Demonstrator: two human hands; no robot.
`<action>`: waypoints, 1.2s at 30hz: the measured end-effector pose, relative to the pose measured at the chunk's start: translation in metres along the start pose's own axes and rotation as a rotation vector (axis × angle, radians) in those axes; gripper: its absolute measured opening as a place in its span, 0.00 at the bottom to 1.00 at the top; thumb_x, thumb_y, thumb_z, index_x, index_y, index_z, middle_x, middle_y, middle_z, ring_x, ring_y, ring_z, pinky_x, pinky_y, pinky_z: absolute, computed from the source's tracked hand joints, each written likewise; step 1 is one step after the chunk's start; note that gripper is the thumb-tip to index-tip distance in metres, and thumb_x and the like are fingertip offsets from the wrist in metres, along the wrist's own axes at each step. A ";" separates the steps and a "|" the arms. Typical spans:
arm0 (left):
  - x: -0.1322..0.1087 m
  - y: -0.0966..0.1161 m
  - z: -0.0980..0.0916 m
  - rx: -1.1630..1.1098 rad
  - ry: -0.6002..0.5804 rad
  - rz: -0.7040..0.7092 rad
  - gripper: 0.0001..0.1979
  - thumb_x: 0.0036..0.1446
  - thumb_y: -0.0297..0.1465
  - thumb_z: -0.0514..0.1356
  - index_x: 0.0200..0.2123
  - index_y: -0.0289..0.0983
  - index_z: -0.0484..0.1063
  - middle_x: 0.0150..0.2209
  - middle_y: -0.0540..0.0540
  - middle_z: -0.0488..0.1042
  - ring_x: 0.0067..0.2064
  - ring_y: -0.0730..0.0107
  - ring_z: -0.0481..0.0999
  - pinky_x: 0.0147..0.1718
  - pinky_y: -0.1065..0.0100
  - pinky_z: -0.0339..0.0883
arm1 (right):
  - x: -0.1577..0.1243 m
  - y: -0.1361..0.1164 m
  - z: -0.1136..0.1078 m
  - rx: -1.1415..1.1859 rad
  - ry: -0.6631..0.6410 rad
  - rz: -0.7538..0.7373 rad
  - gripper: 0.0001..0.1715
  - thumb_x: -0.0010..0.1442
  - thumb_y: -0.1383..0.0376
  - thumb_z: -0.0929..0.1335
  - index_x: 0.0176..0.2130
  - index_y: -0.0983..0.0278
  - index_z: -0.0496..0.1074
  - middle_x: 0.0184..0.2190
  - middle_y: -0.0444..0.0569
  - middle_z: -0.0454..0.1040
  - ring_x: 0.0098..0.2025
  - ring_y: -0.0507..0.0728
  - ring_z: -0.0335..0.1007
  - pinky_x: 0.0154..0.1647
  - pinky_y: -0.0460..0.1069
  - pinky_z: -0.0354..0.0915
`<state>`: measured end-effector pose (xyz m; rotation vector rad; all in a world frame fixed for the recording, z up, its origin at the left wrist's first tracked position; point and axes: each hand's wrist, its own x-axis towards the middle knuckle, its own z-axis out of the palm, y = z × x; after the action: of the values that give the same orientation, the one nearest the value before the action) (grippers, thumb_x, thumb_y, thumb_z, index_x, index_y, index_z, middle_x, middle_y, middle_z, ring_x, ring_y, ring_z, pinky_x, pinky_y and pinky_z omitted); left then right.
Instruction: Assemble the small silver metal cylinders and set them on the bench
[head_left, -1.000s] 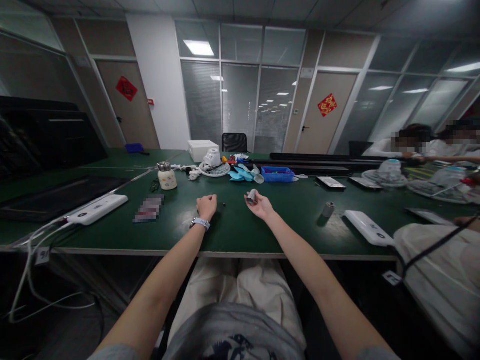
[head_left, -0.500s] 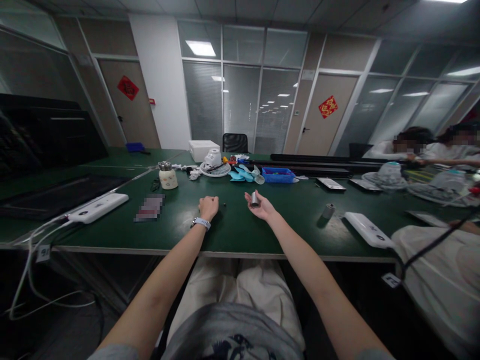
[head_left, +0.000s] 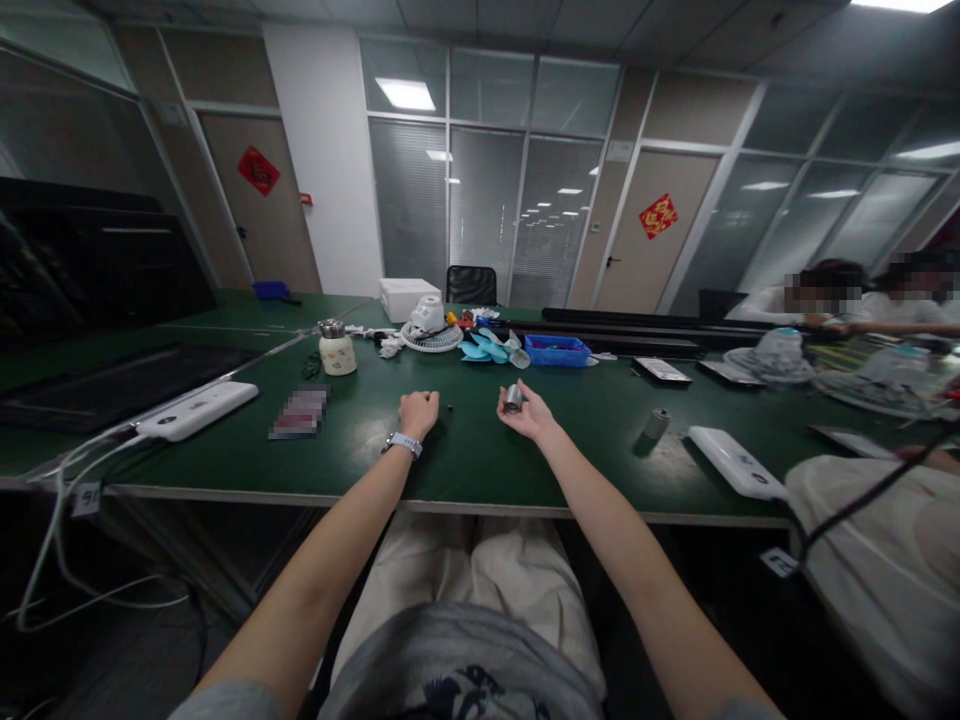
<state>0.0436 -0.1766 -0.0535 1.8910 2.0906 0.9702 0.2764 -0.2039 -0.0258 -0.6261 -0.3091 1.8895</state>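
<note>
L hand (head_left: 418, 412): curled into a fist, knuckles down on green worktop (head_left: 480, 465), watch (head_left: 403, 444) on wrist. Can't tell if anything is inside the fist.
R hand (head_left: 529, 416): palm up, fingers clamped on small metal cylinder (head_left: 514, 398), raised just off the worktop surface.
Hands apart; tiny dark part (head_left: 450, 407) lies on worktop between them, touching neither.
Second cylinder (head_left: 657, 423) stands upright on worktop, well to the R of the R hand, near white flat device (head_left: 736, 460).
Far side, L to R: cream flask (head_left: 337, 351), white fan (head_left: 430, 330), blue fan blades (head_left: 487, 348), blue tray (head_left: 556, 350).
Similar white device w/ cables (head_left: 196, 411) at L edge.
</note>
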 end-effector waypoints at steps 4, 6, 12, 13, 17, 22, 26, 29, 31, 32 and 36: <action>0.002 0.000 0.001 0.029 -0.007 -0.008 0.23 0.60 0.38 0.46 0.34 0.39 0.80 0.39 0.39 0.79 0.47 0.51 0.71 0.43 0.60 0.63 | 0.002 0.001 0.000 -0.115 -0.011 -0.006 0.13 0.67 0.60 0.62 0.43 0.66 0.69 0.27 0.44 0.69 0.25 0.49 0.67 0.25 0.44 0.68; 0.002 0.000 0.002 0.038 -0.009 -0.006 0.23 0.60 0.39 0.46 0.34 0.39 0.80 0.39 0.39 0.79 0.46 0.51 0.71 0.43 0.60 0.63 | 0.003 0.001 -0.001 -0.174 -0.015 -0.005 0.15 0.67 0.58 0.61 0.43 0.67 0.69 0.28 0.46 0.72 0.27 0.50 0.70 0.27 0.44 0.68; 0.001 0.000 0.000 0.034 -0.018 0.000 0.24 0.60 0.39 0.45 0.35 0.38 0.80 0.39 0.38 0.79 0.45 0.52 0.72 0.44 0.60 0.62 | 0.003 0.001 -0.005 -0.193 -0.055 -0.021 0.21 0.68 0.53 0.59 0.41 0.65 0.69 0.39 0.51 0.78 0.39 0.51 0.76 0.36 0.46 0.70; 0.001 0.000 0.000 0.030 -0.020 0.000 0.24 0.60 0.39 0.45 0.35 0.38 0.80 0.39 0.38 0.79 0.45 0.52 0.72 0.43 0.60 0.62 | 0.003 0.000 -0.005 -0.181 -0.059 -0.024 0.20 0.68 0.53 0.59 0.40 0.65 0.69 0.40 0.51 0.78 0.40 0.51 0.76 0.37 0.47 0.70; 0.000 0.001 -0.001 0.024 -0.025 -0.005 0.23 0.60 0.39 0.45 0.34 0.38 0.80 0.39 0.39 0.79 0.45 0.54 0.72 0.42 0.62 0.62 | 0.002 -0.002 -0.005 -0.082 -0.033 -0.043 0.17 0.68 0.54 0.59 0.38 0.64 0.67 0.43 0.52 0.77 0.44 0.53 0.76 0.39 0.51 0.72; -0.001 0.001 -0.001 0.015 -0.018 -0.006 0.23 0.59 0.39 0.45 0.33 0.38 0.80 0.38 0.39 0.79 0.44 0.55 0.72 0.41 0.63 0.62 | 0.009 -0.011 -0.004 0.024 0.002 -0.135 0.12 0.68 0.60 0.60 0.37 0.64 0.66 0.41 0.52 0.75 0.44 0.54 0.76 0.35 0.50 0.74; 0.000 0.000 0.000 0.018 -0.022 -0.012 0.23 0.60 0.39 0.46 0.33 0.39 0.79 0.38 0.39 0.79 0.44 0.56 0.72 0.41 0.63 0.62 | 0.016 -0.027 -0.010 -0.075 0.137 -0.420 0.06 0.61 0.72 0.65 0.33 0.62 0.67 0.36 0.46 0.74 0.38 0.51 0.75 0.35 0.46 0.72; 0.000 0.000 0.000 0.020 -0.024 -0.005 0.23 0.59 0.39 0.46 0.33 0.39 0.79 0.38 0.40 0.79 0.44 0.56 0.72 0.41 0.63 0.61 | 0.013 -0.046 -0.029 -0.408 0.359 -0.904 0.12 0.51 0.75 0.70 0.36 0.63 0.69 0.38 0.45 0.74 0.41 0.51 0.73 0.43 0.47 0.69; 0.000 0.000 0.000 0.019 -0.025 -0.003 0.22 0.59 0.39 0.46 0.33 0.39 0.79 0.38 0.40 0.79 0.44 0.56 0.73 0.41 0.63 0.61 | 0.005 -0.061 -0.048 -0.756 0.532 -1.204 0.18 0.47 0.72 0.73 0.40 0.64 0.71 0.43 0.50 0.74 0.46 0.53 0.70 0.51 0.50 0.66; 0.000 0.000 0.000 0.016 -0.025 -0.003 0.22 0.59 0.39 0.46 0.33 0.39 0.79 0.37 0.40 0.79 0.43 0.56 0.73 0.41 0.63 0.61 | 0.001 -0.069 -0.058 -0.917 0.608 -1.297 0.20 0.47 0.70 0.73 0.42 0.65 0.71 0.45 0.52 0.74 0.48 0.55 0.69 0.54 0.51 0.63; -0.001 0.001 0.000 0.009 -0.017 0.002 0.22 0.59 0.39 0.46 0.34 0.38 0.79 0.38 0.40 0.79 0.43 0.56 0.73 0.40 0.63 0.61 | -0.011 -0.096 -0.095 -1.173 0.945 -1.361 0.22 0.51 0.68 0.70 0.47 0.67 0.71 0.48 0.57 0.73 0.50 0.58 0.68 0.56 0.53 0.61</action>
<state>0.0446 -0.1771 -0.0531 1.9000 2.0876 0.9430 0.4074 -0.1833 -0.0543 -1.4515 -0.8975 -0.1210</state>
